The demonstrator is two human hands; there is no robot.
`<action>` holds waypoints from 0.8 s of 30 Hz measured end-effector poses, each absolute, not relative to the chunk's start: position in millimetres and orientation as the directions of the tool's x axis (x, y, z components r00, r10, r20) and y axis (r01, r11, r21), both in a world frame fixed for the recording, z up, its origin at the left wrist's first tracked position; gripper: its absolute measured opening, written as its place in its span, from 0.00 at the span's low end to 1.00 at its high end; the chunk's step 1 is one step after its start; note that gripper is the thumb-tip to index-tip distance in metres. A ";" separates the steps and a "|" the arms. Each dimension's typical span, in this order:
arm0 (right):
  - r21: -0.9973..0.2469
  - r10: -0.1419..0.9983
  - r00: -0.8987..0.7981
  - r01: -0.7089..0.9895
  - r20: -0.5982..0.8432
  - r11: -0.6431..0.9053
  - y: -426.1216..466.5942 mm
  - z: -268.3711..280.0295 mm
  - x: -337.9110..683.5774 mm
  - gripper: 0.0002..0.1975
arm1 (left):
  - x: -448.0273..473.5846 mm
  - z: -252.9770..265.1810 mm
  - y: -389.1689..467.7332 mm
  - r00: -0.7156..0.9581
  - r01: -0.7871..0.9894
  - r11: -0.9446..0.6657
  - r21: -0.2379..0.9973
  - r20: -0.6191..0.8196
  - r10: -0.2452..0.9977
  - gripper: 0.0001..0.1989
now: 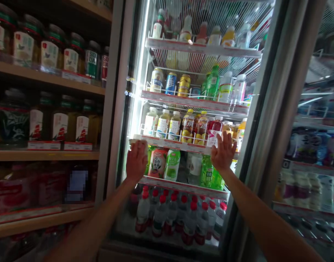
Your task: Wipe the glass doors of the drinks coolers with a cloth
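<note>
My left hand (136,161) is raised against the glass door (128,112) at its left side, fingers pointing up. A pale folded cloth (136,138) shows past the fingertips, pressed between the hand and the glass. On the right, my right hand (223,153) is raised with fingers spread and nothing in it; whether its palm touches the glass I cannot tell. Behind the door are lit wire shelves. A pink bottle (157,162) and a green bottle (172,164) stand near my left hand, and a dark red bottle (215,131) is behind my right fingers.
Red-capped bottles (172,211) crowd the cooler's bottom. On the left, wooden shelves (46,155) carry large bottles and price tags. The cooler's metal frame (276,145) stands at right, and another stocked cooler (314,145) lies beyond it.
</note>
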State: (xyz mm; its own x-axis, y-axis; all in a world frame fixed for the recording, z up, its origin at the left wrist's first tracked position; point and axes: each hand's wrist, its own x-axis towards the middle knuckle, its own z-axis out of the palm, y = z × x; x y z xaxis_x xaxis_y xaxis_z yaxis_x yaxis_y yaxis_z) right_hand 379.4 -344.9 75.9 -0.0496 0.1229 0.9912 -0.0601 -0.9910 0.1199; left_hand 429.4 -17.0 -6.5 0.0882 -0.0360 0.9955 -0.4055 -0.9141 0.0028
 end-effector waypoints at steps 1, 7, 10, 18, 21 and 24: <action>0.114 0.117 -0.048 -0.060 0.992 -0.992 -344.4 75.9 379.3 0.25 | 432.1 -7.4 -11.8 0.079 -0.378 -0.919 0.108 0.993 0.084 0.29; 0.114 0.116 -0.026 -0.058 0.993 -0.992 -345.4 75.6 378.7 0.25 | 419.8 -31.3 -45.1 0.051 -0.475 -0.806 -0.353 0.904 -0.425 0.29; 0.116 0.118 -0.016 -0.063 0.993 -0.991 -345.7 75.6 378.1 0.25 | 421.3 -33.6 -32.6 0.160 -0.445 -0.868 -0.222 0.933 -0.321 0.27; 0.109 0.111 -0.032 -0.063 0.993 -0.992 -345.8 75.1 380.8 0.25 | 425.4 -23.6 -38.9 0.071 -0.441 -0.891 -0.107 0.986 -0.154 0.29; 0.121 0.123 -0.035 -0.060 0.992 -0.991 -347.4 74.9 380.6 0.25 | 412.6 -25.5 -63.3 0.006 -0.489 -0.739 -0.463 0.846 -0.533 0.29; 0.124 0.126 -0.032 -0.059 0.992 -0.991 -347.8 74.8 380.4 0.25 | 413.9 -19.0 -52.6 0.021 -0.491 -0.730 -0.476 0.831 -0.556 0.29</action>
State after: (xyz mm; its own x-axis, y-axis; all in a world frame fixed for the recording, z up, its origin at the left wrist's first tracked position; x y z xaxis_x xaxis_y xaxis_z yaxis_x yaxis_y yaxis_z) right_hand 380.4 -347.8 74.8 -0.0315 0.1261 0.9915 -0.0588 -0.9905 0.1241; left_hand 413.9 -52.6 -19.0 0.0213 -0.5561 0.8308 -0.4907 -0.7299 -0.4759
